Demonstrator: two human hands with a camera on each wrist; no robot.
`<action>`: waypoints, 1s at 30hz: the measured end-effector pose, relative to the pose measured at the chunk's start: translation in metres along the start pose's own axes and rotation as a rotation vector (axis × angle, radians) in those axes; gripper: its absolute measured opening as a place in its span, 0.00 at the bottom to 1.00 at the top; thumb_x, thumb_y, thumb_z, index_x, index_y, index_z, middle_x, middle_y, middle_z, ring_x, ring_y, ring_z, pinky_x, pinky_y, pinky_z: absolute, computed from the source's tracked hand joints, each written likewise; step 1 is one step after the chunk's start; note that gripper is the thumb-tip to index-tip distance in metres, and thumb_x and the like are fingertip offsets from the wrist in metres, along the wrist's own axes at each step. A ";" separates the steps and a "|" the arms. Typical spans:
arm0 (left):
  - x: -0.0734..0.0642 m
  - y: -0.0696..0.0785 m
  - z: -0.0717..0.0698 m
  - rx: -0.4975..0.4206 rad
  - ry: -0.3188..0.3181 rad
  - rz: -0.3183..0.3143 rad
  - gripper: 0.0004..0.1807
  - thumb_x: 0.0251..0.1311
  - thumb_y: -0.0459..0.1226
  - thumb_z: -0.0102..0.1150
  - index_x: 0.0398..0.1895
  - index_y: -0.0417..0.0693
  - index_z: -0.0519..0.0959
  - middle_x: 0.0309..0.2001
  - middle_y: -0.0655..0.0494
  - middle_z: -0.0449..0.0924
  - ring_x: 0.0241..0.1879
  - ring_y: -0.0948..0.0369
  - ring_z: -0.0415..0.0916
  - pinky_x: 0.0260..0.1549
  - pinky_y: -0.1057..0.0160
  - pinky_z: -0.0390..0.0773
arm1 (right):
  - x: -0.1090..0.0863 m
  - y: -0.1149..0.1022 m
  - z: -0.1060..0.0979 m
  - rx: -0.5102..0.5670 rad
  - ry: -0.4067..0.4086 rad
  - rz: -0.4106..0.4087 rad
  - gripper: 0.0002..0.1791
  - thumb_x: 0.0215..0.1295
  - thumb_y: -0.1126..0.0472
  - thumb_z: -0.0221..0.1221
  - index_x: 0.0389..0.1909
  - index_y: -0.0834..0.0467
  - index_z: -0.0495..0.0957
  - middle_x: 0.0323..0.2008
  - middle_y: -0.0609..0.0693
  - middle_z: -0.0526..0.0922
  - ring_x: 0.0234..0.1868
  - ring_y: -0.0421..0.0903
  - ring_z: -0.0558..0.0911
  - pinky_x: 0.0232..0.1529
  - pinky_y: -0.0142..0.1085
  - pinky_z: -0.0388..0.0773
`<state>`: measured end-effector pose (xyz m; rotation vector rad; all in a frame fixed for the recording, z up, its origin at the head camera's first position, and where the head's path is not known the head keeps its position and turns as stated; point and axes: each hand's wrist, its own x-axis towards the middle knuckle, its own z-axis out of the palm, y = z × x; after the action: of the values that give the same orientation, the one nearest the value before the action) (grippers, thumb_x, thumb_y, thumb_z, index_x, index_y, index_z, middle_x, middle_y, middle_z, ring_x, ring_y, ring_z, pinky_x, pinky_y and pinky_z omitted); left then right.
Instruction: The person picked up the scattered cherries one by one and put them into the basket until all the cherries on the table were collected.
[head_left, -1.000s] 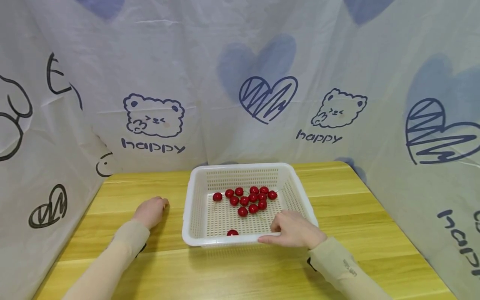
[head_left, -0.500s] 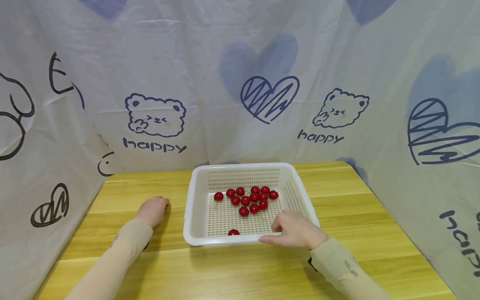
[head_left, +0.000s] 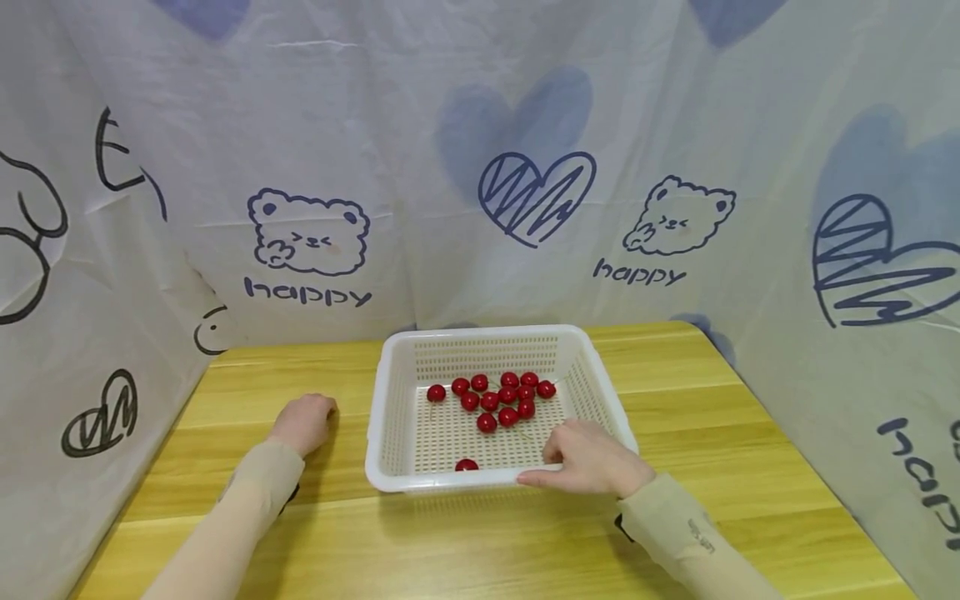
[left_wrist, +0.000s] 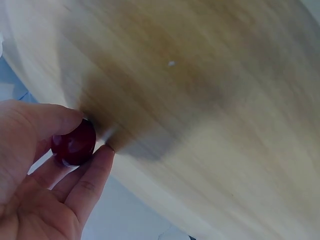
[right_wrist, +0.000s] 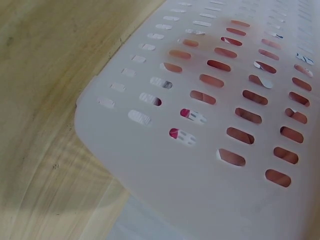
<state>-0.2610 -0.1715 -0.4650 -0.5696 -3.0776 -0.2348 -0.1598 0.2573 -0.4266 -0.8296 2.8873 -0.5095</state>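
In the left wrist view my left hand (left_wrist: 45, 200) pinches a dark red cherry (left_wrist: 75, 145) between thumb and fingers, just over the wood. The head view has this left hand (head_left: 302, 423) left of the basket, its back hiding the cherry. A white slotted plastic basket (head_left: 442, 482) stands mid-table. My right hand (head_left: 592, 458) grips its near rim at the right, thumb outside and fingers over the inside. Through the slots of the basket wall (right_wrist: 165, 175), the right wrist view shows parts of those fingers. Several cherries (head_left: 507, 395) lie inside toward the back; a single cherry (head_left: 467, 465) sits by the near wall.
The wooden table (head_left: 480, 550) extends to both sides of the basket and in front of it. White cloth (head_left: 420, 208) with printed hearts and bears hangs behind the table and along both sides.
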 end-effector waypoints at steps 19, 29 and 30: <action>0.001 -0.010 -0.011 -0.136 0.003 -0.028 0.11 0.63 0.31 0.60 0.45 0.32 0.83 0.41 0.37 0.85 0.37 0.47 0.82 0.40 0.47 0.80 | 0.001 0.000 -0.001 -0.001 0.004 -0.007 0.36 0.60 0.26 0.58 0.08 0.42 0.54 0.09 0.33 0.48 0.14 0.30 0.48 0.18 0.27 0.49; 0.006 -0.002 -0.028 -0.177 0.087 -0.041 0.16 0.62 0.33 0.63 0.49 0.29 0.80 0.44 0.33 0.82 0.40 0.44 0.80 0.45 0.43 0.80 | 0.000 0.000 -0.001 0.011 -0.002 -0.004 0.36 0.60 0.26 0.57 0.08 0.42 0.54 0.09 0.32 0.49 0.13 0.30 0.48 0.17 0.27 0.49; 0.007 -0.001 -0.031 -0.178 0.100 -0.043 0.17 0.62 0.33 0.64 0.49 0.29 0.80 0.45 0.32 0.81 0.41 0.44 0.80 0.46 0.42 0.80 | 0.000 0.000 -0.001 0.015 -0.004 -0.003 0.36 0.60 0.26 0.57 0.08 0.42 0.55 0.09 0.32 0.49 0.13 0.30 0.48 0.17 0.27 0.49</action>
<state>-0.2685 -0.1748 -0.4344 -0.4796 -2.9929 -0.5255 -0.1602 0.2575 -0.4260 -0.8314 2.8751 -0.5289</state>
